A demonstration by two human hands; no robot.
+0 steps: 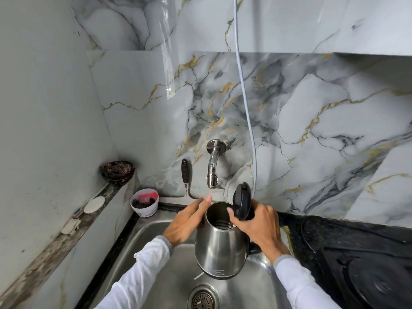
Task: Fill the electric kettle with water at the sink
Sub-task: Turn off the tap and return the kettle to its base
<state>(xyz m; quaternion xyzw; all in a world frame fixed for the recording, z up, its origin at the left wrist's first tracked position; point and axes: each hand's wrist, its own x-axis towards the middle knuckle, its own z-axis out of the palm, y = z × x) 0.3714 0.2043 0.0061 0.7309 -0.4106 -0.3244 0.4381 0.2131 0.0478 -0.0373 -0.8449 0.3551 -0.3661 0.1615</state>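
Note:
A steel electric kettle (219, 246) hangs over the steel sink (153, 246), its black lid (242, 200) swung up and its mouth showing. My right hand (259, 228) grips the kettle's handle on its right side, thumb near the lid's hinge. My left hand (186, 219) lies flat against the kettle's left side, fingers stretched toward the wall. The chrome tap (212, 166) juts from the marble wall just above and behind the kettle's mouth. No water is seen running from it.
A white cup (145, 202) with dark contents stands at the sink's back left corner. A dark bowl (117, 170) sits on the left ledge. A black-handled tool (185, 175) leans on the wall. A cable (245, 97) hangs down it. A black stove (361, 268) lies right. The drain (202, 297) is below.

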